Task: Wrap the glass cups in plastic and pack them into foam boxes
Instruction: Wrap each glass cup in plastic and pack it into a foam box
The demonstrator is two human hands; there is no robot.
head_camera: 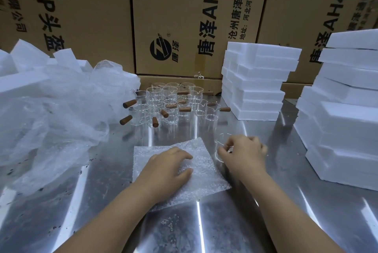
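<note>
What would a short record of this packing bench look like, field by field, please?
Surface: shiny metal table
Left hand: rests flat on the bubble wrap sheet
Right hand: grips a glass cup at the sheet's right edge
Waiting: cluster of glass cups with wooden handles, behind the sheet
Foam boxes: two white stacks on the right
Left side: heap of crumpled plastic
Backdrop: printed cardboard boxes

Steel table [266, 201] carried bubble-wrap sheet [206, 173] front-ctr, glass cups [173, 101] at back, foam boxes [255, 89] back-right & right edge, plastic heap [61, 109] left.
</note>
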